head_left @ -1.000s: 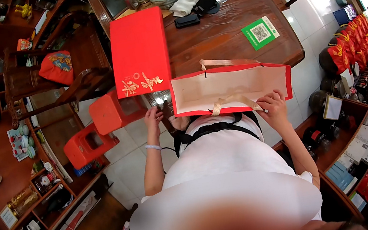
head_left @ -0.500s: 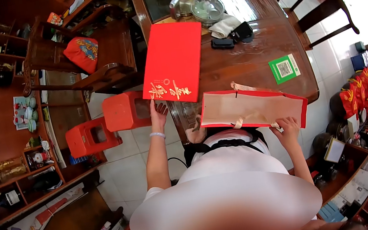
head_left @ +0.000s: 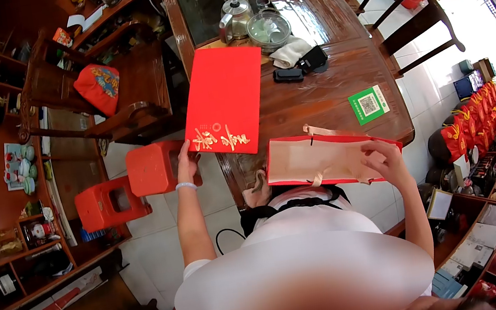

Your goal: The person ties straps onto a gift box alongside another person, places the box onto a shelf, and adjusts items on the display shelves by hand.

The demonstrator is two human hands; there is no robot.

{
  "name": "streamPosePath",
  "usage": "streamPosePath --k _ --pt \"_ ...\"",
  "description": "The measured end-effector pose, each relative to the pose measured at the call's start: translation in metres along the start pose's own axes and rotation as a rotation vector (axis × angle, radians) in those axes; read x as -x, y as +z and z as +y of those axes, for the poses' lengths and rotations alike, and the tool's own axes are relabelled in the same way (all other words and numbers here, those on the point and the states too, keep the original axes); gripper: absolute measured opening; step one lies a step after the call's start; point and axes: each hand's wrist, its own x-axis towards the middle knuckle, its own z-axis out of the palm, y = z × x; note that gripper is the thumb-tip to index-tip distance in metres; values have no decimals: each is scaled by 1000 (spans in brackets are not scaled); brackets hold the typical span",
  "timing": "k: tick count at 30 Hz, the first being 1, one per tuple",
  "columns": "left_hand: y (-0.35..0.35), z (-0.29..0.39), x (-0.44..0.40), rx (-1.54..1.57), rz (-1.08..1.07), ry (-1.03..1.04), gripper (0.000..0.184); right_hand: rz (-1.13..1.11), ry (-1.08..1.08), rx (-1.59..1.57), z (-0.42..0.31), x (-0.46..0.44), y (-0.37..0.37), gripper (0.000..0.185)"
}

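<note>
Red box: here it is, the flat red box [head_left: 225, 97] with gold lettering at its near end, lying across the left edge of the worktop [head_left: 311, 104], one near corner jutting past.
Left hand: my left hand [head_left: 185, 164] is right at that corner, fingers touching the edge; some are hidden, so I can't tell how firmly they grip.
Paper bag: the red-edged bag [head_left: 319, 157] gapes up at me between my body and the worktop, pale lining showing, ribbon handles on both long rims.
Right hand: over the bag's right end goes my right hand [head_left: 391, 162], fingers bent and parted from the thumb, nothing visible between them.
Green card: the QR card [head_left: 369, 105] lies beyond the bag.
Tea things: behind the box, a teapot [head_left: 237, 20] and glass bowl [head_left: 269, 31].
</note>
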Motion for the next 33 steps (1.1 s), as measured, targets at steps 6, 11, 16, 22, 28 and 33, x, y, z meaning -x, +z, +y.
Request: streamPosePath --k 6,11,16,22,28,33 --pt "-1 31 -13 -273 -108 -137 41 -3 -147 -15 -7 -63 19 21" --pt "22 52 -11 -344 -192 -88 49 -248 -48 2 -10 -141 53 31" --pt "66 78 3 -470 -173 -76 66 -557 233 -170 53 -237 135 50" --pt "68 84 -5 -494 -265 -197 56 -793 429 -63 113 -288 218 80" --pt "63 84 -16 -471 -227 -268 57 -796 607 -542 105 -279 216 96" --pt "42 69 -51 -426 -291 -357 57 -791 500 -1213 85 -267 228 80"
